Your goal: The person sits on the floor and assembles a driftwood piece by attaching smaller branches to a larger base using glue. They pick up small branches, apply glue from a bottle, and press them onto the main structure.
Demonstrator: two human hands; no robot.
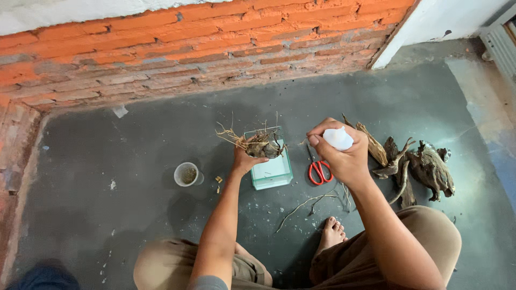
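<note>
My left hand (245, 159) grips a dark lump of driftwood with thin pale roots (257, 144), held just above a small clear glass tank (272, 171) on the floor. My right hand (344, 156) is closed around a small white squeeze bottle (338, 138), its tip pointing left toward the driftwood. The two hands are a short gap apart. Red-handled scissors (319, 169) lie on the floor between the tank and my right hand.
A white cup (187, 174) with brownish contents stands left of the tank. Several driftwood pieces (414, 166) lie at right. Loose twigs (309, 203) lie near my bare foot (332, 232). A brick wall (188, 48) runs along the back of the dark concrete floor.
</note>
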